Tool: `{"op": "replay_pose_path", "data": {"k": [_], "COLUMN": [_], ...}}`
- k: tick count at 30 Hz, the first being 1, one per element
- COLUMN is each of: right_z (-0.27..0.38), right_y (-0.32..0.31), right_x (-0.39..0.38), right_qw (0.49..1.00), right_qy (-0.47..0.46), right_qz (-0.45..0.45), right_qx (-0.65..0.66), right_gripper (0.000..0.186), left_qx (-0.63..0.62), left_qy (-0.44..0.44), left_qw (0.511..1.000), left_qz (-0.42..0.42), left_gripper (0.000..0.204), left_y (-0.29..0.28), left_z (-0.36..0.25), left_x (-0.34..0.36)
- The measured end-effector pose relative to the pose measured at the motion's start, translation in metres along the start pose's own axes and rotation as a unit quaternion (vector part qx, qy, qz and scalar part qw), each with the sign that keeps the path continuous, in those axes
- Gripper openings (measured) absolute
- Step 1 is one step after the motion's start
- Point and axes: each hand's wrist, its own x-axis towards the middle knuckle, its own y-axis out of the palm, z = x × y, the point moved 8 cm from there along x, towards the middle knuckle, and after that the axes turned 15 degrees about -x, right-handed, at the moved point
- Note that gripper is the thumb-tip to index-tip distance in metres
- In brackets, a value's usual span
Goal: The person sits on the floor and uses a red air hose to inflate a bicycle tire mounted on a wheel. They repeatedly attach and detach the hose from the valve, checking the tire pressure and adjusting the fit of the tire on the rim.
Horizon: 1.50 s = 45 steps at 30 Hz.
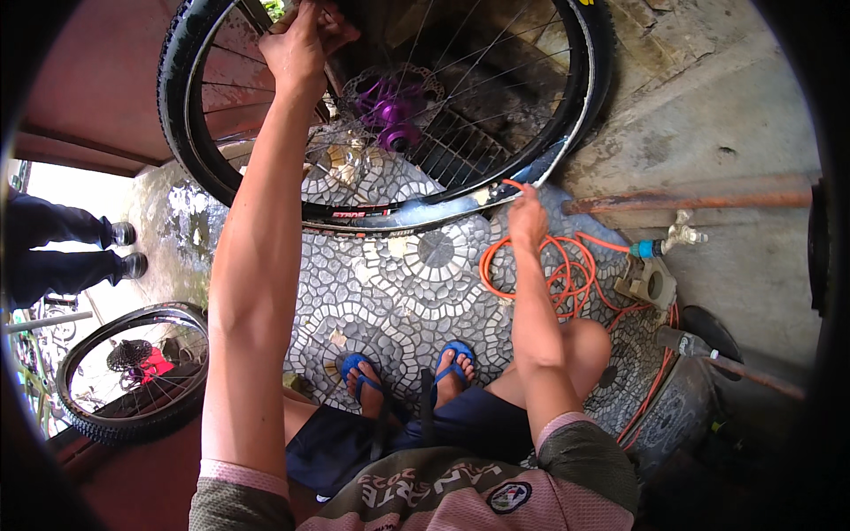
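1. a bicycle wheel (390,111) with a purple hub (398,135) is ahead of the person, beyond the feet (452,365).
2. the right hand (528,219) is clenched around the end of an orange hose (604,242), just beside the wheel's lower right rim.
3. the left hand (297,49) is at the wheel's upper left; i cannot tell whether it grasps anything.
4. the hose lies looped on the mosaic floor (390,283), near a tap (686,234).

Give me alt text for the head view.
The right hand holds an orange hose at the lower right of a purple-hubbed bicycle wheel; the left hand is raised at its upper left. Below, blue flip-flops on a patterned stone floor.
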Motion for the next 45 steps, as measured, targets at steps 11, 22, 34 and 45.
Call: {"op": "replay_pose_path", "data": {"k": [11,22,34,45], "right_z": [0.000,0.017,-0.003,0.004], "right_y": [-0.007,0.024,-0.012,0.003], "right_x": [-0.014,-0.005,-0.002,-0.003], "right_qw": [1.000,0.999,0.996,0.998], "right_qy": [0.011,-0.012,0.079,0.047], "right_qz": [0.018,0.036,-0.034,-0.047], "right_qx": [0.012,-0.010,0.018,0.021], "right_gripper": [0.037,0.028,0.028,0.037], "left_qx": [0.009,-0.029,-0.009,-0.036], "left_qy": [0.002,0.026,0.017,0.022], "left_qw": [1.000,0.999,0.998,0.998], "left_qz": [-0.006,0.022,-0.052,-0.035], "left_gripper": [0.034,0.033,0.038,0.033], "left_y": [-0.001,0.011,0.012,0.016], "left_z": [-0.001,0.005,-0.005,-0.005], "left_x": [-0.003,-0.002,-0.009,-0.008]}}
